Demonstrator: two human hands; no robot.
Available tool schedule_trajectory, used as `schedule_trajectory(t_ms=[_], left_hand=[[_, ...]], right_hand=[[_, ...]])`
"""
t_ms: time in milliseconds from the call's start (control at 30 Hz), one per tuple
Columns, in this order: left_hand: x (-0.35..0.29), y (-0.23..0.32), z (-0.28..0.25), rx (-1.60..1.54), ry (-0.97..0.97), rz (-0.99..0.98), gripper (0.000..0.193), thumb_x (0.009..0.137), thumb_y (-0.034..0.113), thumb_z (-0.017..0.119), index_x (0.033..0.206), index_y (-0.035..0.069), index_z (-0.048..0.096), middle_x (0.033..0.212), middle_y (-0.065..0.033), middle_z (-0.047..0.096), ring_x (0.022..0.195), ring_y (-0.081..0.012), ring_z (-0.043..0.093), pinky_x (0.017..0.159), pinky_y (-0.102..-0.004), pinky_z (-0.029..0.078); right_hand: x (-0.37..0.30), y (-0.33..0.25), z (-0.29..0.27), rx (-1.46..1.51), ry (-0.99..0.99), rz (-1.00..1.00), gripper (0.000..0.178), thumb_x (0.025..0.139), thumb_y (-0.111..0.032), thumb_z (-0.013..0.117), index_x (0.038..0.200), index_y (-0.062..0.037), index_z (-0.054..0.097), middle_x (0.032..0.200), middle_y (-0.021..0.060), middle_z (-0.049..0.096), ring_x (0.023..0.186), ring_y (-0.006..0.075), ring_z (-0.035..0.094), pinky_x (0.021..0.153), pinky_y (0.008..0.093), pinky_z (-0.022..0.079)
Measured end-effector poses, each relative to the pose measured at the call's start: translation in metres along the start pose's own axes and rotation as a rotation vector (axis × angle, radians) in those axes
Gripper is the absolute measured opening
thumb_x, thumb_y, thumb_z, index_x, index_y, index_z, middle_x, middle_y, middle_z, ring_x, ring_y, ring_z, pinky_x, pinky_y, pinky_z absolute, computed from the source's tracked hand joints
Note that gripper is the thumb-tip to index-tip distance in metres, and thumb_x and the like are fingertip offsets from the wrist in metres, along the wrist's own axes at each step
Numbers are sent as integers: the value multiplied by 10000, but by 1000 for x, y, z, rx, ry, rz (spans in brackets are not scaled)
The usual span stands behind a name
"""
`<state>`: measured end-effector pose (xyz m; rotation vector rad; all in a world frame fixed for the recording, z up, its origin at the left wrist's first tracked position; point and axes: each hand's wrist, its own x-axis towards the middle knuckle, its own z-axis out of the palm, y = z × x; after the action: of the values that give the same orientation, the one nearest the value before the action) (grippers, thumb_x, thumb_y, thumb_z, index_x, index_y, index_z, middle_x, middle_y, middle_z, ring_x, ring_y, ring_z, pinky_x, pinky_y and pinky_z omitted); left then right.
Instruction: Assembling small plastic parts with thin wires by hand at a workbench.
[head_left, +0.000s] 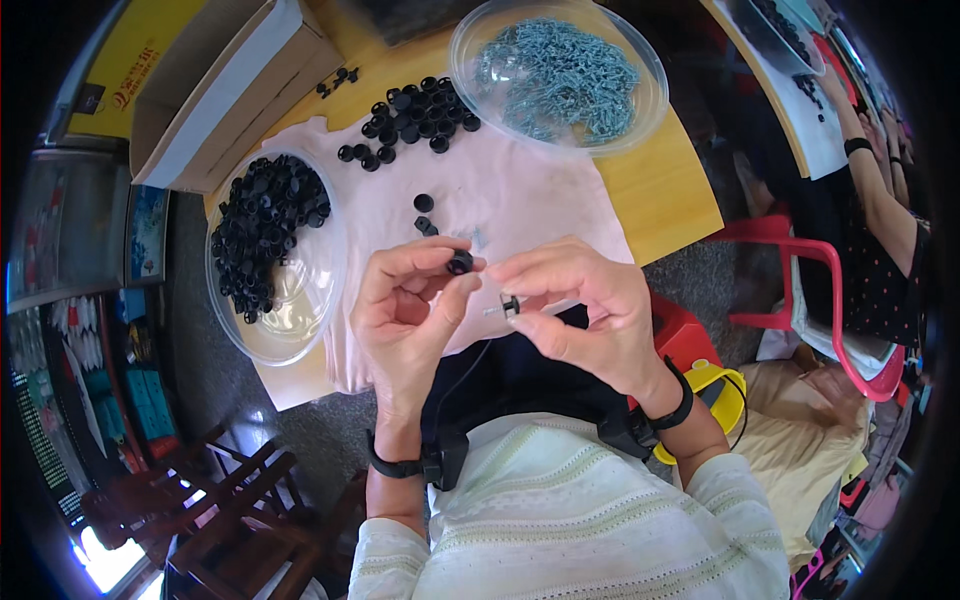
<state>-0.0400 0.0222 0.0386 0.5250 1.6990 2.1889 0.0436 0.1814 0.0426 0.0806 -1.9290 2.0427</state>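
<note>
Between the thumb and fingers of my left hand (pixel 405 305) is a small round black plastic cap (pixel 459 262). My right hand (pixel 590 305) pinches a silver screw (pixel 493 311) with a black plastic piece (pixel 511 306) at its head; the screw's shank points left toward my left hand. The two held parts are close together but apart. Just beyond my left hand, a loose black cap (pixel 424 203) and a few more black pieces (pixel 426 227) lie on the pale pink cloth (pixel 520 195). A heap of black caps (pixel 415 118) sits farther back on it.
A clear bowl of black parts (pixel 268 230) stands at the left, and a clear tub of silver screws (pixel 560 80) at the back right. An open cardboard box (pixel 225 100) is at the back left. Beyond a red chair (pixel 790 240), another person's arm (pixel 885 200) shows at right.
</note>
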Motion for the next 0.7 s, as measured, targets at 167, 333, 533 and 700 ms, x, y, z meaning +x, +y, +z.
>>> schedule_trajectory(t_ms=[167, 333, 533, 700], left_hand=[[-18, -6, -2, -13, 46, 33, 276, 804, -126, 651, 1038, -18, 551, 1098, -143, 612, 978, -168, 629, 859, -285, 521], [-33, -2, -5, -57, 45, -92, 288, 835, -106, 624, 1113, -49, 569, 1088, -122, 610, 953, -174, 640, 860, -290, 530], [-39, 1, -6, -85, 21, -71, 231, 867, -81, 595, 1097, -60, 590, 1056, -116, 605, 925, -194, 659, 823, -294, 551], [-39, 4, -9, -49, -13, -94, 245, 858, -86, 603, 1102, -59, 598, 1041, -108, 601, 905, -182, 654, 818, -293, 556]], right_hand=[[-9, -6, 12, -1, -44, 62, 232, 807, 18, 659, 1037, 14, 631, 1156, 160, 627, 987, 159, 633, 815, 275, 549], [-15, -1, 16, 171, -17, 97, 227, 837, 24, 636, 1062, 29, 608, 1161, 168, 620, 1029, 173, 627, 827, 284, 546], [-18, -1, 16, 367, -21, 178, 224, 851, 23, 631, 1072, 38, 594, 1160, 161, 620, 1043, 171, 616, 876, 286, 520], [-21, 2, 16, 296, -64, 118, 227, 839, 11, 645, 1061, 30, 604, 1119, 139, 630, 1016, 165, 618, 879, 289, 515]])
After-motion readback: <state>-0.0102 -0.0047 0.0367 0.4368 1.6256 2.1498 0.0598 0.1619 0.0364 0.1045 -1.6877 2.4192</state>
